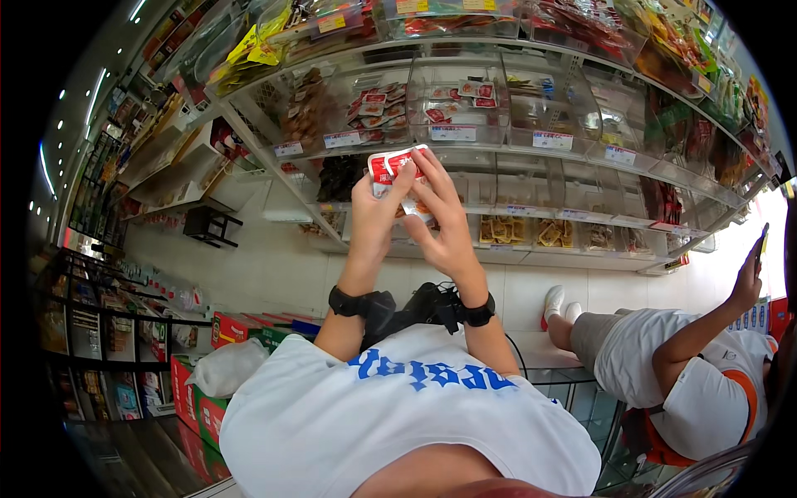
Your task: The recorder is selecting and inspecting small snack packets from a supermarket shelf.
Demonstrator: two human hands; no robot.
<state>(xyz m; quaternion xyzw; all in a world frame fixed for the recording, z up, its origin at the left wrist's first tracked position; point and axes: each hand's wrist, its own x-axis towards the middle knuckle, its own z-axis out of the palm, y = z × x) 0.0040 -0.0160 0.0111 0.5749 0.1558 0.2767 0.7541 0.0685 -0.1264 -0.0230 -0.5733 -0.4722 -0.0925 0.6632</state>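
My left hand (372, 208) holds small red-and-white snack packets, its thumb laid across the front of the upper packet (381, 167). The fingers of my right hand (443, 215) lie over the right side of that packet and grip it. Below, a silvery-white packet part (418, 210) shows between the two hands; whether it belongs to a separate packet I cannot tell. Both hands are raised in front of a clear plastic bin (457, 134) on the shelf rack, which contains similar red-and-white packets (476, 90). Left of it, another bin contains more packets (373, 109).
The shelf rack (523, 149) spans the view with several rows of snack bins. A person (679, 361) at the right holds up a phone (761, 246). A black stool (212, 225) stands at the left. Cartons (205, 398) and a plastic bag (230, 367) are by my left side.
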